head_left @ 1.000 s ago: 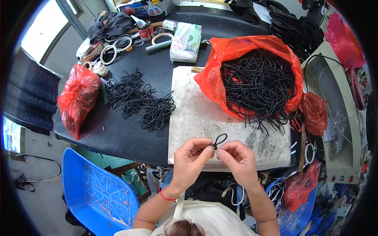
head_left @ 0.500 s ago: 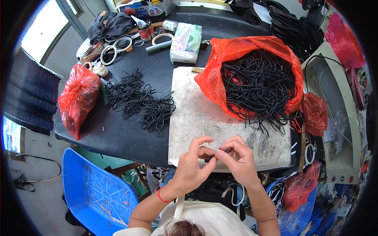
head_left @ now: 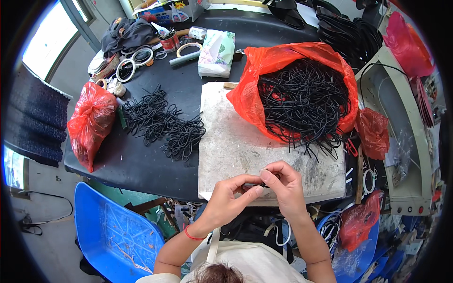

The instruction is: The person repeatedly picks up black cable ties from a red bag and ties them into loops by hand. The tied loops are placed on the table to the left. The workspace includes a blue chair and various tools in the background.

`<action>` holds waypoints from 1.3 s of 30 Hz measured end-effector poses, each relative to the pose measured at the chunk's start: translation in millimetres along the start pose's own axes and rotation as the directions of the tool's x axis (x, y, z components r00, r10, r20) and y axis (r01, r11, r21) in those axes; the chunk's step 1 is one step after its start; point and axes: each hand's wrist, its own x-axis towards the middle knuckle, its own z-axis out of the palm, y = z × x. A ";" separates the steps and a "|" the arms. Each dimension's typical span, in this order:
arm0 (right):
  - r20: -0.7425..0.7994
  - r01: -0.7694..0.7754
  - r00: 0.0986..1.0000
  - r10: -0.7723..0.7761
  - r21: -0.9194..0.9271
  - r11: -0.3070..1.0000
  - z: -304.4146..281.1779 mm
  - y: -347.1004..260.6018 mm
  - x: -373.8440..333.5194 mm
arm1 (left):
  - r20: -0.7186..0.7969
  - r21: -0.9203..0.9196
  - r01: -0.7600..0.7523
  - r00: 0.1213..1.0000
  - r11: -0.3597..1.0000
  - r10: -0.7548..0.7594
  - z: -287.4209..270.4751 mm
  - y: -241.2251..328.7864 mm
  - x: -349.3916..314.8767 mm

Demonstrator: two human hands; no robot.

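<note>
Left hand and right hand hold one black cord

The left grip is pinched down on the cord, with the thumb and pointing finger close together at the tips. The right grip is pinched too, thumb against bent finger, right beside the left one. Only a little of the cord peeks out between the fingers, so I can't tell its shape. A thin red band goes around the left wrist.

The hands and the cord are over the near edge of a pale, smudgy board. On the far right part of the board sits a big orange-red bag. Its mouth is wide, and lots of loose black cords fill it and spill over its near side.

To the left of the board, a pile of looped black cords lies on the black worktop. Left of the pile is a tied-up red bag. Farther back are a flowery tissue pack, a red can and some dark cloth. Down low on the left, below the worktop, is a blue tub.
</note>
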 end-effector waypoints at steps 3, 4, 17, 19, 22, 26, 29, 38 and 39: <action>-0.053 0.030 0.998 -0.034 -0.076 0.997 -1.0 1.1 -3.1 | 0.016 0.119 0.072 0.997 0.990 -0.075 -1.5 5.6 1.8; -0.046 0.028 0.998 -0.034 -0.116 0.993 -0.5 -0.2 -3.1 | 0.019 0.130 0.098 0.995 0.987 -0.102 -1.2 4.6 1.5; -0.056 0.037 0.998 -0.041 -0.080 0.996 6.1 -3.3 3.0 | -0.076 0.274 -0.152 0.981 0.950 0.179 7.9 5.0 -4.3; -0.056 0.005 0.998 -0.005 -0.004 1.000 4.6 -2.2 3.4 | -0.086 0.242 -0.131 0.984 0.961 0.156 7.0 3.1 -0.8; 0.005 0.019 1.000 -0.018 -0.121 0.992 -4.7 -2.4 1.2 | -0.068 0.221 -0.140 0.985 0.965 0.158 7.9 0.8 -1.6; -0.027 0.163 0.982 -0.188 -0.382 0.910 -6.0 -0.2 3.4 | -0.078 0.200 -0.060 0.994 0.978 0.077 13.2 3.1 -1.5; -0.042 0.309 0.918 -0.395 -0.550 0.776 -2.2 -1.8 2.2 | -0.068 0.229 -0.072 0.994 0.971 0.090 14.9 4.0 -0.1; -0.165 0.069 0.975 -0.146 -0.403 0.913 -6.9 11.4 11.3 | -0.035 0.499 -0.193 0.969 0.845 0.243 19.2 -3.5 4.1; -0.150 0.045 0.982 -0.112 -0.390 0.920 -7.3 8.6 12.1 | -0.036 0.404 -0.145 0.984 0.903 0.174 15.5 -0.6 4.7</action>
